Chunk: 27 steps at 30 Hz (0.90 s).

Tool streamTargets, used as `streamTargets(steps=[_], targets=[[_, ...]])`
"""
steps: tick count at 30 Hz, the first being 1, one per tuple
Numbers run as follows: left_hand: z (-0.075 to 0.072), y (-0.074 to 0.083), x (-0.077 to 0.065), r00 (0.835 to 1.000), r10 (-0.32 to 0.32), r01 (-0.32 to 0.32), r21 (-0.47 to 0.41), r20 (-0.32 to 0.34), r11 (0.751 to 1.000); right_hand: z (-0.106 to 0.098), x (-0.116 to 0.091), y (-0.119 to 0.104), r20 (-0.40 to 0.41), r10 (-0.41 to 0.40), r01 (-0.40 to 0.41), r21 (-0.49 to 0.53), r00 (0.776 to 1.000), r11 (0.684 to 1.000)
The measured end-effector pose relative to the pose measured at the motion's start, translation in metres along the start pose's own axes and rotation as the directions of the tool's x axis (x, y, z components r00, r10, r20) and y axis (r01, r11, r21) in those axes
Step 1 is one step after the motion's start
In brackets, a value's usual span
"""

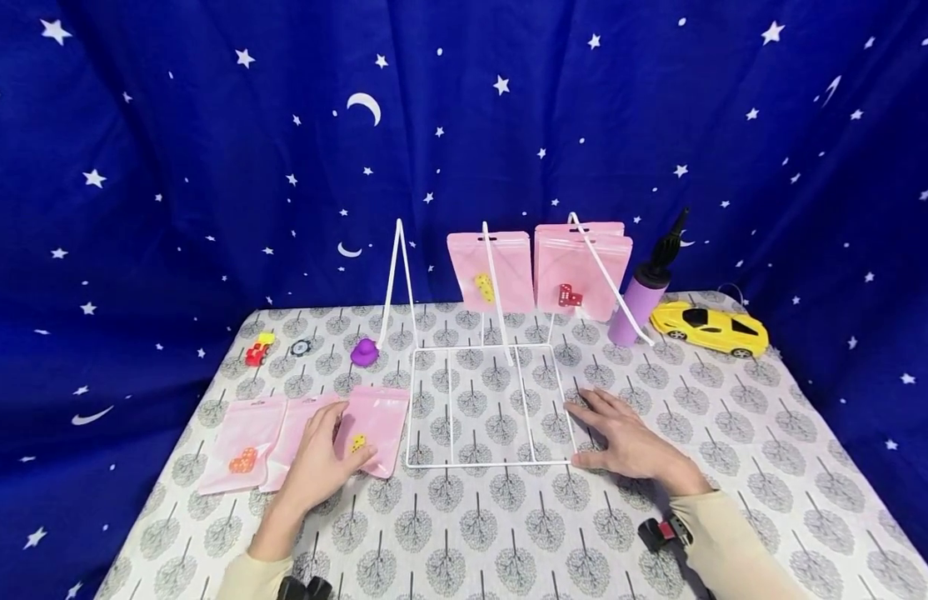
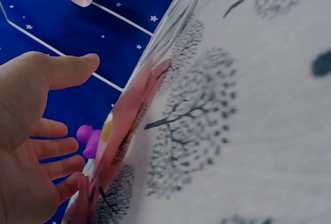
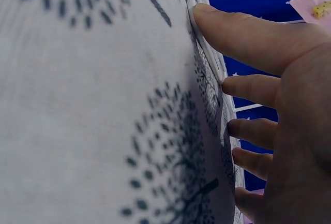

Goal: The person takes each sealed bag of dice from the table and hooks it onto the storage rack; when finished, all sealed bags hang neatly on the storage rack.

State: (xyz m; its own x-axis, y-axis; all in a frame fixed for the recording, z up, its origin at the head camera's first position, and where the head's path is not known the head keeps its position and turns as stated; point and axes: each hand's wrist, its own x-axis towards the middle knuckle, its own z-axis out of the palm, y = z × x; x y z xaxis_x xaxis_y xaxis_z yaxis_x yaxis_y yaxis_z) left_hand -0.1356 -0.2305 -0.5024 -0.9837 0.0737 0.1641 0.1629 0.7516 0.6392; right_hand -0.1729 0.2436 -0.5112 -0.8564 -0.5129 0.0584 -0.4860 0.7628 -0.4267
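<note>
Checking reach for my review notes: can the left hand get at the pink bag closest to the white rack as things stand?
Very likely yes: in the head view the left hand overlaps the left edge of that pink bag, thumb and fingers apart, and no other object lies over it.

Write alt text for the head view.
A person's left grip is over pink pouches on a tree-patterned tablecloth; the right grip is beside a white wire rack holding three hanging pouches. A purple pump and yellow toy car are behind, at right.
</note>
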Motion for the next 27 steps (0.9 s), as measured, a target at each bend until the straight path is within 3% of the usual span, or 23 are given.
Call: streamTargets(steps=[8,15,27], targets=[[0.0022,0.0028,-0.0013,0.993,-0.119,0.119,-0.001,-0.019,0.993,0.0001,-0.0006,0.0014,-0.005,-0.004,0.004,-0.002,1.000,1.000],[0.0013,0.0057,-0.0015,0.972,-0.235,0.234,0.022,0.008,0.972,0.0011,-0.0021,-0.0003,0.007,0.014,-0.014,-0.001,1.000,1.000],[0.0000,0.0100,0.0032,0.964,-0.267,0.265,0.128,0.005,0.956,-0.0011,-0.0015,-0.0008,-0.028,-0.019,0.019,-0.011,0.999,1.000]])
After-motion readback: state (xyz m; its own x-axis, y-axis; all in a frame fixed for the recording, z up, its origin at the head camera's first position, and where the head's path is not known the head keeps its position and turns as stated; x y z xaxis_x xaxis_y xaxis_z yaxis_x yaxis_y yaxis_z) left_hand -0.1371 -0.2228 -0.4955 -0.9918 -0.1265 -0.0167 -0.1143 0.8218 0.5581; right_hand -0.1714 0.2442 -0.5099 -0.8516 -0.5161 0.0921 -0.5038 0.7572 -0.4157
